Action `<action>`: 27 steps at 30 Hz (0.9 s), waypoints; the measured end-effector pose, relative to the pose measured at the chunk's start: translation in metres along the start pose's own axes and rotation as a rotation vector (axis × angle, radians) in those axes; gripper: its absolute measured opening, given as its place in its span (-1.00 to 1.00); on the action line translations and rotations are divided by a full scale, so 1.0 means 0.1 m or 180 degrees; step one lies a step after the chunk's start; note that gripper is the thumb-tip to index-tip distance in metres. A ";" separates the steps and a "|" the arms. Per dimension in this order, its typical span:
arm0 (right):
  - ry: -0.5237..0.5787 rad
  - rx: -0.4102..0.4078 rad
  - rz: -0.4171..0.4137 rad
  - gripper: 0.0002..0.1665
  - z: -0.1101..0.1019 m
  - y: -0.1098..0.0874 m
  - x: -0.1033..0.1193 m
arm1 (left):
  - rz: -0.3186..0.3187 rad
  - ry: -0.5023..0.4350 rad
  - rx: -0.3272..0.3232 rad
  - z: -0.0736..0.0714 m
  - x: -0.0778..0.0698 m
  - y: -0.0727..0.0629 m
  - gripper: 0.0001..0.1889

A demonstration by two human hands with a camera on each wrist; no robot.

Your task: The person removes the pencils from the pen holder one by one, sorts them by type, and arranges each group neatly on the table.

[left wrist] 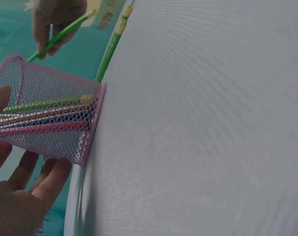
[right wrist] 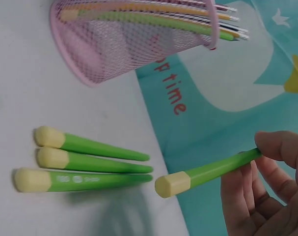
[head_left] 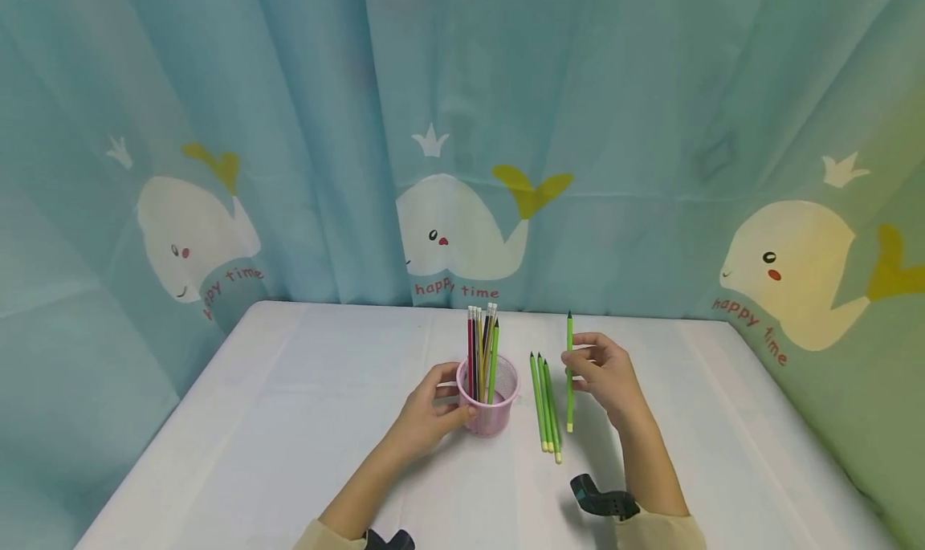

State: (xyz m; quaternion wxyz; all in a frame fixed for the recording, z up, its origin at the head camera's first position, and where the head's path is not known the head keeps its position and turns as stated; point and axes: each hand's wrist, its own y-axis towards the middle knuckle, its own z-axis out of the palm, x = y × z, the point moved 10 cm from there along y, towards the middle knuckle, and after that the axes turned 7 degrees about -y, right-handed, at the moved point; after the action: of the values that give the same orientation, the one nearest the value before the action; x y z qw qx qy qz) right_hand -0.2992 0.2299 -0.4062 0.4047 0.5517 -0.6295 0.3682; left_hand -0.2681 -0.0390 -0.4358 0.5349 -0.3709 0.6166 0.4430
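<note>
A pink mesh pencil cup stands on the table with several pencils in it, one of them a green pencil. My left hand holds the cup from its left side, thumb at the front. In my right hand a green pencil is pinched between thumb and fingers, dark tip up and cream end down. The right wrist view shows its cream end raised off the table. Between cup and right hand, three green pencils lie side by side on the table, cream ends toward me.
The white table reaches back to a blue-green curtain printed with whales and "happy time". Dark straps with cameras sit on the wrists, next to beige sleeves.
</note>
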 end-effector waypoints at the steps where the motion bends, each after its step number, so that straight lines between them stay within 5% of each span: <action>1: -0.0023 -0.0005 0.0004 -0.52 0.01 0.01 -0.01 | 0.0003 -0.0009 0.0002 0.00 0.00 0.00 -0.34; 27: -0.0584 -0.0005 0.0240 -0.53 0.13 0.10 -0.35 | -0.0001 -0.0003 -0.0010 0.00 0.00 0.00 -0.35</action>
State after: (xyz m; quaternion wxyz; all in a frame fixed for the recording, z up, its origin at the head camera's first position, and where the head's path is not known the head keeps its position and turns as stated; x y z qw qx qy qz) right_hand -0.3079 0.2329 -0.4440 0.3316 0.5587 -0.6846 0.3305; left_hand -0.2680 -0.0387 -0.4360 0.5347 -0.3717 0.6155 0.4441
